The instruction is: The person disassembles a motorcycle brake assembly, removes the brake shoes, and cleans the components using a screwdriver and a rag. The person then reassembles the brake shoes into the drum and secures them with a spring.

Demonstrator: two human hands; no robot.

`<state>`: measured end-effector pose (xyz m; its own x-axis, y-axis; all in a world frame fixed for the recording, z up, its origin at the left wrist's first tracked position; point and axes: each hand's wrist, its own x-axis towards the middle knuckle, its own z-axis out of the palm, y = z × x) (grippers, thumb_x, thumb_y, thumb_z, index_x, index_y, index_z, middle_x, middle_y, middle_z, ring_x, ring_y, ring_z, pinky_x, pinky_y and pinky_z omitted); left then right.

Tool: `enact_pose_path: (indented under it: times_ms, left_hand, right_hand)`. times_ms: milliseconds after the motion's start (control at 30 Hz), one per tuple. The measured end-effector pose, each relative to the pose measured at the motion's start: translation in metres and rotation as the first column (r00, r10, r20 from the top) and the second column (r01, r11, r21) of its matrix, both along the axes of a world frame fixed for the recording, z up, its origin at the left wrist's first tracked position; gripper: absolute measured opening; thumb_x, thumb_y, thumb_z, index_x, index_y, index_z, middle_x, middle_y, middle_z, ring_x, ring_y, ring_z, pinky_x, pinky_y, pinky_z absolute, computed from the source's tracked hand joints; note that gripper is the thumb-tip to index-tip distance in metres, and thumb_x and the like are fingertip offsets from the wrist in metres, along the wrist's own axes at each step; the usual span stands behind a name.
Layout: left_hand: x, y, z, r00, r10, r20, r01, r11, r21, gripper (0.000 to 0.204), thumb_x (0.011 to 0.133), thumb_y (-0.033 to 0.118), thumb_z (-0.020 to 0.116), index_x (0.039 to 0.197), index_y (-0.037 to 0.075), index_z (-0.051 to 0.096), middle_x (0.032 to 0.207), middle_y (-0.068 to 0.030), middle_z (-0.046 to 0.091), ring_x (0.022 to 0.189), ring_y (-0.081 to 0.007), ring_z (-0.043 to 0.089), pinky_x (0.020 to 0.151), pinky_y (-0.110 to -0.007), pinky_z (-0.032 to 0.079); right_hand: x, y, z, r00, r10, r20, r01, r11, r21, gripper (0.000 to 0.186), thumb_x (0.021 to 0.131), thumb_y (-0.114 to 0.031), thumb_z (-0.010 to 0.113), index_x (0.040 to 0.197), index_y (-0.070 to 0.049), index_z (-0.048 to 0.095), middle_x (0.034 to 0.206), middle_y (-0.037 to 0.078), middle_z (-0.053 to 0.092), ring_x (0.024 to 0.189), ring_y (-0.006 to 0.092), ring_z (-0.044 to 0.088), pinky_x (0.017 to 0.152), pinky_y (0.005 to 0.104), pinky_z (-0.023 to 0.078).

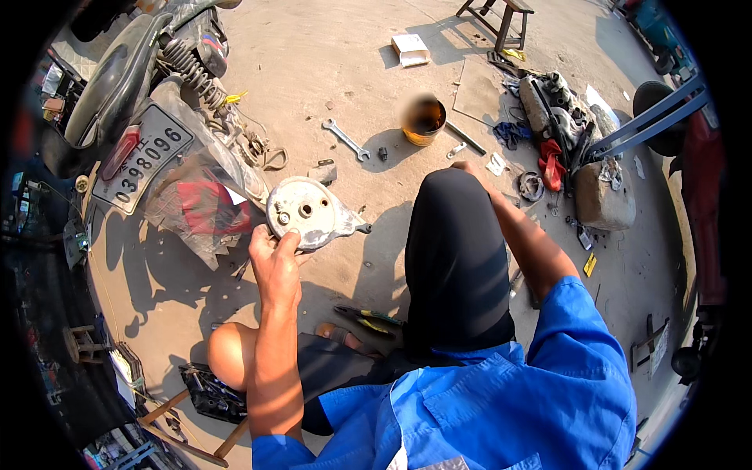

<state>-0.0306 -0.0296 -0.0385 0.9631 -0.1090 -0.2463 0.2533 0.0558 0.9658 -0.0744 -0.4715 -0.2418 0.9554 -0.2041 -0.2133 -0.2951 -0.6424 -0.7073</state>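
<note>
My left hand [276, 270] grips a round, dusty metal brake plate [317, 223] by its near edge, thumb on top. The plate has a central hole, a smaller fitting beside it and a short arm pointing right. It is held up off the ground, close to the motorcycle [149, 86]. My right hand [465, 168] shows only in part beyond my raised knee, which hides most of its fingers. Beyond both hands lie an open-end spanner [346, 140] and a small dark metal part [382, 154] on the ground.
An orange tin [420, 139] with dark contents stands ahead, beside a metal rod [467, 139]. Rags and a red cloth [551, 159] lie right, near a stone block [605, 200]. Pliers [372, 319] rest by my foot. A white box [411, 49] and wooden stool [501, 23] are farther off.
</note>
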Motion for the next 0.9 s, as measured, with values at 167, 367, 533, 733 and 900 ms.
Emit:
enact_pose_path:
  times_ms: [167, 367, 533, 733, 900]
  left_hand:
    - [0.005, -0.004, -0.001, 1.0, -0.007, -0.013, 0.007, 1.0, -0.003, 0.031, 0.091, 0.002, 0.058, 0.121, -0.005, 0.055, 0.113, -0.0166, 0.067, 0.093, -0.0226, 0.073, 0.073, -0.039, 0.065]
    - [0.008, -0.011, 0.005, 0.999, 0.012, -0.044, -0.013, 1.0, -0.021, 0.024, 0.091, 0.0, 0.057, 0.114, -0.006, 0.051, 0.109, -0.0182, 0.066, 0.092, -0.021, 0.071, 0.074, -0.036, 0.063]
    - [0.011, -0.011, 0.0, 1.0, -0.004, -0.029, 0.003, 1.0, -0.025, 0.023, 0.091, -0.001, 0.057, 0.112, -0.006, 0.05, 0.109, -0.0181, 0.066, 0.094, -0.0218, 0.07, 0.077, -0.039, 0.064]
    - [0.011, -0.012, -0.002, 1.0, 0.003, -0.018, -0.003, 1.0, -0.008, 0.029, 0.091, 0.003, 0.059, 0.119, -0.004, 0.055, 0.111, -0.0155, 0.069, 0.09, -0.0197, 0.073, 0.068, -0.034, 0.064]
    - [0.011, -0.013, -0.004, 1.0, -0.001, -0.01, 0.001, 1.0, -0.009, 0.029, 0.091, 0.002, 0.058, 0.119, -0.005, 0.055, 0.111, -0.0167, 0.068, 0.09, -0.0214, 0.073, 0.069, -0.036, 0.065]
  right_hand:
    - [0.076, 0.057, 0.004, 0.955, 0.294, 0.031, -0.276, 0.926, -0.258, 0.04, 0.084, -0.009, 0.065, 0.124, -0.002, 0.067, 0.128, 0.021, 0.064, 0.112, 0.0377, 0.064, 0.095, 0.0453, 0.052]
    - [0.127, 0.094, -0.007, 0.903, 0.429, -0.006, -0.403, 0.841, -0.36, 0.057, 0.082, -0.004, 0.055, 0.139, -0.009, 0.06, 0.155, 0.026, 0.039, 0.128, 0.0432, 0.053, 0.107, 0.046, 0.047]
    - [0.143, 0.104, -0.025, 0.875, 0.444, -0.192, -0.482, 0.767, -0.423, 0.06, 0.082, -0.004, 0.052, 0.142, -0.012, 0.058, 0.16, 0.028, 0.029, 0.134, 0.0467, 0.048, 0.11, 0.0473, 0.045]
    - [0.123, 0.105, -0.034, 0.863, 0.489, -0.127, -0.493, 0.757, -0.429, 0.03, 0.085, 0.0, 0.056, 0.114, -0.001, 0.066, 0.123, 0.023, 0.053, 0.116, 0.0416, 0.057, 0.095, 0.046, 0.052]
    - [0.094, 0.113, -0.054, 0.946, 0.318, -0.062, -0.305, 0.813, -0.495, 0.023, 0.087, 0.0, 0.057, 0.108, 0.0, 0.066, 0.111, 0.023, 0.059, 0.105, 0.0425, 0.062, 0.088, 0.0479, 0.054]
